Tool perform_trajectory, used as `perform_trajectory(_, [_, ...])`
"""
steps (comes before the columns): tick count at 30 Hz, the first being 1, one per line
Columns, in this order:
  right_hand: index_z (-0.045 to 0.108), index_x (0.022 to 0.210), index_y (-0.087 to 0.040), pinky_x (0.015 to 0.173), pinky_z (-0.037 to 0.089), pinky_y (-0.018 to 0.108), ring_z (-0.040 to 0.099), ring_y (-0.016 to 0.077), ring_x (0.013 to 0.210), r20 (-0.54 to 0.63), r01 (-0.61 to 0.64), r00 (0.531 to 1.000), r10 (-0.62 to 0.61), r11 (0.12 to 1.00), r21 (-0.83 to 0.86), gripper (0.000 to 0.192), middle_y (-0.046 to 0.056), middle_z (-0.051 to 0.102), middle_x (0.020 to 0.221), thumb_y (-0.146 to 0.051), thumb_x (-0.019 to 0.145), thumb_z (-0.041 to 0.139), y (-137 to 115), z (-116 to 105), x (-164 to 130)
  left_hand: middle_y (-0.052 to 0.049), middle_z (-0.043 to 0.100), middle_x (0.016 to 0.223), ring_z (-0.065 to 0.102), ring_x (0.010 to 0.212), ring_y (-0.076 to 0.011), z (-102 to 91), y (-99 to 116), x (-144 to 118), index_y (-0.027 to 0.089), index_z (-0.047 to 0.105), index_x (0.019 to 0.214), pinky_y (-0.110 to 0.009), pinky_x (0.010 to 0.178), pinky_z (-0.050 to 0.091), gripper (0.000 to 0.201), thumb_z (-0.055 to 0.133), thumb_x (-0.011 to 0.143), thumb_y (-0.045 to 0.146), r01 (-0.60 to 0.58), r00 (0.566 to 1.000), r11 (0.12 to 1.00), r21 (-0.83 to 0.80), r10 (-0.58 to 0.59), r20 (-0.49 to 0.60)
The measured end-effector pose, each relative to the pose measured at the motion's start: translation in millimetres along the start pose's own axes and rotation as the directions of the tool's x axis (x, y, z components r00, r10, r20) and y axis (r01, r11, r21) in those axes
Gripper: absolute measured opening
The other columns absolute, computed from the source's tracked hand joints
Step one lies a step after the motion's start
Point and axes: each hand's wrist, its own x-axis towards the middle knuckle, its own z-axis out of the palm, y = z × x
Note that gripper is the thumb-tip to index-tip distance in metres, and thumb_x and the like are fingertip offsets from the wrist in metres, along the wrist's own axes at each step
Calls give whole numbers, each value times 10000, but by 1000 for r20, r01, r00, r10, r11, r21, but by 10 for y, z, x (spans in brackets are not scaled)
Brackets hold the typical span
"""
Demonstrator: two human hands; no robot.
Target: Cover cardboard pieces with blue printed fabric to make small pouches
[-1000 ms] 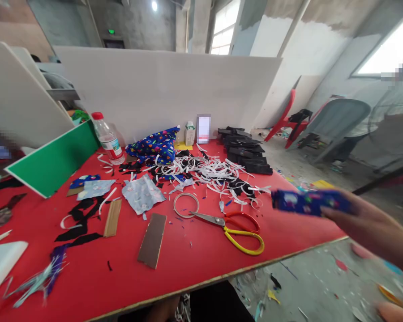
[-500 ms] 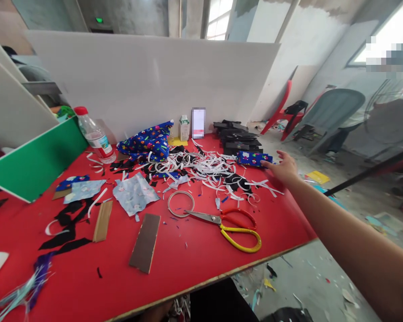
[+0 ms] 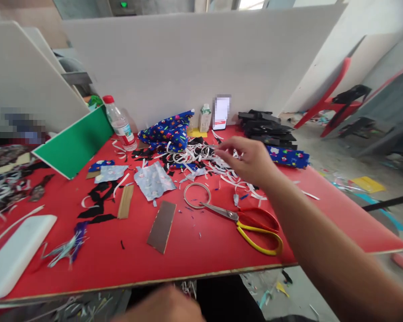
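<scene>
One right hand point(image 3: 251, 161) hovers, fingers point(image 3: 223, 151) loosely apart and empty, over the white paper strips point(image 3: 204, 163) heaped mid-bench point(image 3: 204, 255); pinching a single strip by its end seems best. Left hand point(image 3: 164, 308): blurred, fingers indiscernible.

We see matt red table point(image 3: 195, 264), smooth. Scissors point(image 3: 245, 220): bright metal blades, glossy red and yellow plastic handles. Printed blue cloth point(image 3: 169, 130), soft. Curled white paper strips point(image 3: 208, 163). Clear plastic bottle point(image 3: 120, 124). Brown cardboard piece point(image 3: 161, 226), matt.
</scene>
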Motion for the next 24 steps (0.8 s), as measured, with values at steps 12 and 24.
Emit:
perform_trajectory(12, [750, 923, -229, 625, 380, 295, 585, 155, 629, 530, 12, 848, 9, 999, -38, 309, 17, 700, 734, -474, 1020, 589, 37, 477, -175, -199, 765, 930, 772, 802, -391, -1100, 279, 568, 104, 599, 1375, -425, 676, 553, 568, 603, 903, 419, 606, 794, 565, 560, -395, -461])
perform_trajectory(24, [763, 976, -225, 583, 372, 298, 598, 161, 607, 515, -6, 856, 39, 998, -67, 245, 12, 708, 728, -413, 1016, 610, 186, 470, -163, -253, 663, 1342, 734, 1034, -376, -910, 34, 384, 91, 458, 1537, -460, 788, 587, 635, 489, 942, 311, 567, 747, 715, 409, -238, -620])
